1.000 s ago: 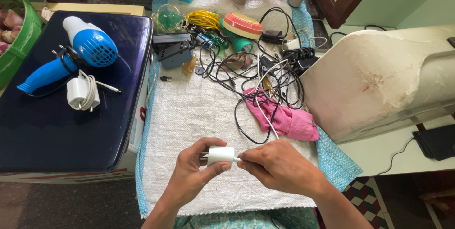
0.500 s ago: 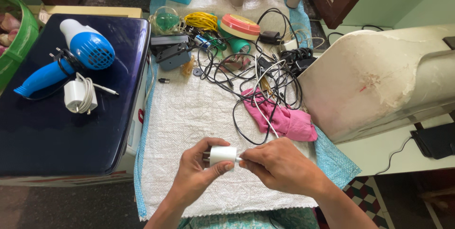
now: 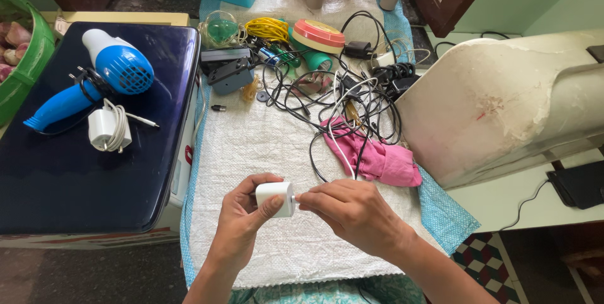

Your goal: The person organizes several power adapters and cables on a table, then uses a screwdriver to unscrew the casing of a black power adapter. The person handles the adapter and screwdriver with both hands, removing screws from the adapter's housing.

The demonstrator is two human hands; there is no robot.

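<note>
Adapter (image 3: 275,198): small white charger block, held above the front of the worktop (image 3: 251,147), over its white woven cover. Left hand (image 3: 242,228) grips it from below, thumb across the near face and fingers (image 3: 248,184) curled over the far side, closed on the block. Right hand (image 3: 352,213) meets the block at its right end; thumb and forefinger are pressed together on a small part at that end, too small to identify.

Behind the hands, a pink cloth (image 3: 380,159) lies on the cover, with a black and a white cable crossing it. A cable tangle (image 3: 340,93) spreads beyond the cloth. Further back lie a yellow cord coil (image 3: 267,27), a round red and cream disc (image 3: 318,35), and a green glass bulb (image 3: 221,29).

To the left, a dark blue case (image 3: 82,178) carries a blue and white hair dryer (image 3: 100,74) and a second white charger (image 3: 108,129) with its cable wound around it. A green basket (image 3: 28,71) sits at the far left edge. To the right, a cream moulded cover (image 3: 503,96) stands beside the worktop.
</note>
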